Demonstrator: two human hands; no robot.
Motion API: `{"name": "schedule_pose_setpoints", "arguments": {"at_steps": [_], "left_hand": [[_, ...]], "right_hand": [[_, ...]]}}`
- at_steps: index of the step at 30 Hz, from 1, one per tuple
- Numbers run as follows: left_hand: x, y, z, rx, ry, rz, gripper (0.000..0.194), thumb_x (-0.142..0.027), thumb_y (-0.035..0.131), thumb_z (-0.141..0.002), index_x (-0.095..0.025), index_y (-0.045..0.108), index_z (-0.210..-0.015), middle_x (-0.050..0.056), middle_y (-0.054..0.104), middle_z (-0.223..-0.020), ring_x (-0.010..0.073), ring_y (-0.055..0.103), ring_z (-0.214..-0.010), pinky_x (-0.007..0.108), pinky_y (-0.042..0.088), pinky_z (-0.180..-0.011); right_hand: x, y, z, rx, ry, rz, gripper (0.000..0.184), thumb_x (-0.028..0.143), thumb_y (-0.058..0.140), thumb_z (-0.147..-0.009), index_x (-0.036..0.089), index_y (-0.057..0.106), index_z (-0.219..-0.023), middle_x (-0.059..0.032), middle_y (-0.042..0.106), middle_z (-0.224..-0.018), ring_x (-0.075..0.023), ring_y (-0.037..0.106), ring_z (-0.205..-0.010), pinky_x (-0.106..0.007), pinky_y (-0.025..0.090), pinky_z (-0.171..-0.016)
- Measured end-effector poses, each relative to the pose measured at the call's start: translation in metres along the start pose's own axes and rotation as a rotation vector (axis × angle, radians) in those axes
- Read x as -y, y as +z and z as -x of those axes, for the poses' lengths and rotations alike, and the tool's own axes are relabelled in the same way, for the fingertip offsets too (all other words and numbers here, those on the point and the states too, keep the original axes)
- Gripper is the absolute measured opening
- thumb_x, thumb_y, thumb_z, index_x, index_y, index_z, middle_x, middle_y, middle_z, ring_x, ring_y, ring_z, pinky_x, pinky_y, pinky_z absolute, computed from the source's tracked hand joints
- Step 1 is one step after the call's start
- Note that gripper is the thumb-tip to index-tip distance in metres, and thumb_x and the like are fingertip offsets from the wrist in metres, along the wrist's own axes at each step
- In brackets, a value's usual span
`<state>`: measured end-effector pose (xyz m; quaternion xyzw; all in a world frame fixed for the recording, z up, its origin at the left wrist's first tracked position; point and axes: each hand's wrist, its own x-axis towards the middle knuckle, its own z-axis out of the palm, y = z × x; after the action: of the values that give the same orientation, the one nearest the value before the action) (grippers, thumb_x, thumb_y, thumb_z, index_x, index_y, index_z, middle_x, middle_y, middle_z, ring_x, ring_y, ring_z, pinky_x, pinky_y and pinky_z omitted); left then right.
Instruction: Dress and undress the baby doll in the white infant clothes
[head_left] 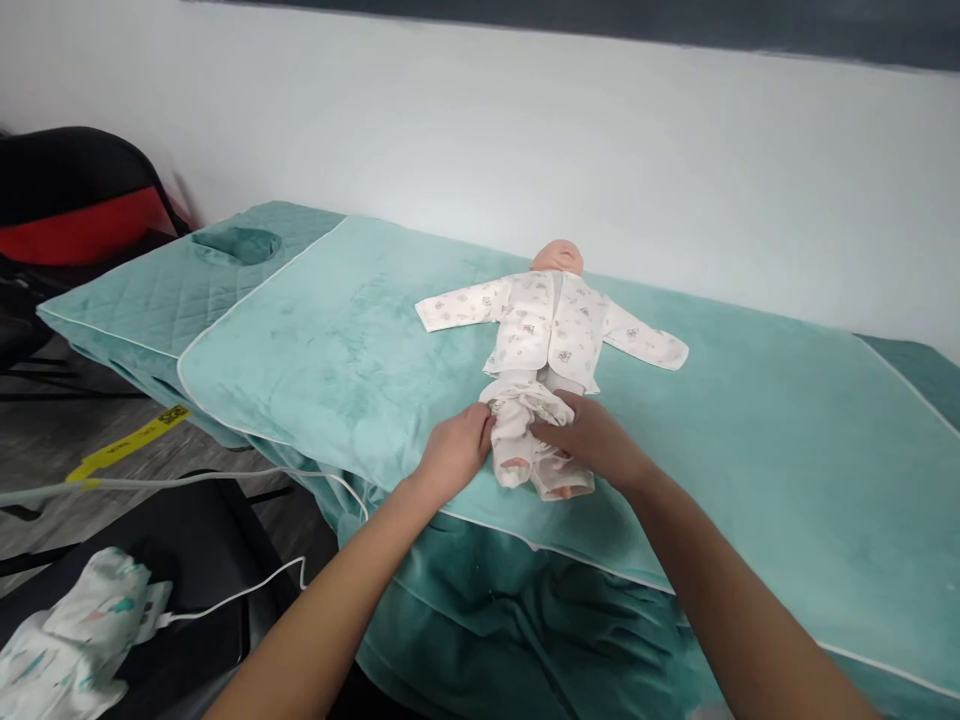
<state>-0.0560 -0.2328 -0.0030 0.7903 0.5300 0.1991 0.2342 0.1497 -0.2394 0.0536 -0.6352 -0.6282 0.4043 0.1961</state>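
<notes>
A baby doll (556, 256) lies on its back on a teal padded table (750, 440), head toward the wall. It wears a white printed jacket (547, 322) with both sleeves spread out, and matching white trousers (525, 440). My left hand (452, 452) pinches the trousers' waistband at the doll's left hip side. My right hand (592, 438) grips the bunched trouser fabric on the other side. The doll's feet poke out near the table's front edge.
A teal blanket (315, 340) covers the table, whose left end has a face hole (238, 244). A black and red chair (75, 210) stands at far left. A black stool (187, 560) at lower left holds folded printed cloth (75, 640) and a white cable (240, 592).
</notes>
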Motion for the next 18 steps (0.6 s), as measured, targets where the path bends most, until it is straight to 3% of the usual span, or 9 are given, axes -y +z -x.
{"name": "schedule_pose_setpoints", "arguments": {"at_steps": [4,9,14,18], "left_hand": [[0.002,-0.007,-0.019,0.060,0.058,-0.303,0.017,-0.026,0.041,-0.097,-0.018,0.053,-0.105,0.011,0.066,-0.102,0.0240,0.064,-0.085,0.031,0.036,-0.064],[0.002,-0.005,-0.026,-0.021,0.011,-0.409,0.017,-0.024,0.039,-0.098,-0.017,0.053,-0.105,0.011,0.065,-0.098,0.0246,0.063,-0.091,0.031,0.038,-0.066],[0.009,0.004,-0.017,-0.151,-0.014,-0.172,0.022,-0.032,0.038,-0.099,-0.020,0.056,-0.096,0.007,0.066,-0.089,0.0212,0.062,-0.086,0.031,0.040,-0.073],[0.018,-0.001,-0.020,-0.257,-0.104,0.271,0.016,-0.032,0.045,-0.095,-0.021,0.057,-0.094,0.001,0.066,-0.086,0.0165,0.060,-0.079,0.029,0.042,-0.073]], "right_hand": [[0.003,0.000,0.006,0.030,0.015,-0.034,0.031,0.043,0.064,-0.080,0.020,0.062,-0.100,-0.0026,0.071,-0.094,-0.0208,0.065,-0.082,-0.026,0.046,-0.061],[0.017,0.003,0.008,0.003,-0.004,0.148,0.024,0.038,0.063,-0.080,0.021,0.062,-0.096,-0.0025,0.070,-0.093,-0.0196,0.063,-0.080,-0.026,0.042,-0.063],[0.021,0.000,-0.002,-0.156,-0.092,0.495,0.020,0.039,0.061,-0.081,0.020,0.056,-0.085,-0.0044,0.065,-0.090,-0.0181,0.057,-0.078,-0.026,0.034,-0.061],[0.014,-0.007,-0.009,-0.336,-0.063,0.478,0.026,0.045,0.062,-0.081,0.022,0.055,-0.091,-0.0029,0.063,-0.095,-0.0181,0.056,-0.078,-0.027,0.034,-0.061]]}}
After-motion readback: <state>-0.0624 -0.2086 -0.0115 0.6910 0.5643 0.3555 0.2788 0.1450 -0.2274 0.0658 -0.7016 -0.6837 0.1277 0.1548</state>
